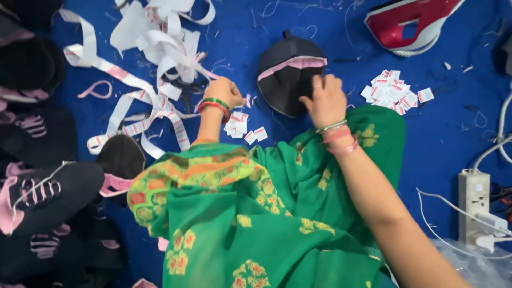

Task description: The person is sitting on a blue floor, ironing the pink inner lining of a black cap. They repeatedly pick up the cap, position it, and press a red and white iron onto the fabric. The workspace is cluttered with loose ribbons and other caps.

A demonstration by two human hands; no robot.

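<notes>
A black shoe-upper piece (287,80) with a pink trimmed edge lies on the blue cloth surface (453,133). My right hand (325,101) rests on its right side, fingers curled over the edge. My left hand (226,90) is closed beside a small heap of white and red labels (242,127), next to tangled white label strips (154,48); whether it holds a label is hidden. Both wrists wear bangles. Green patterned fabric (277,213) covers my lap below.
Black and pink shoe uppers (42,197) are piled along the left edge. More labels (394,93) lie right of the black piece. A red and white iron (410,24) sits at top right. A white power strip (473,205) with cables is at lower right.
</notes>
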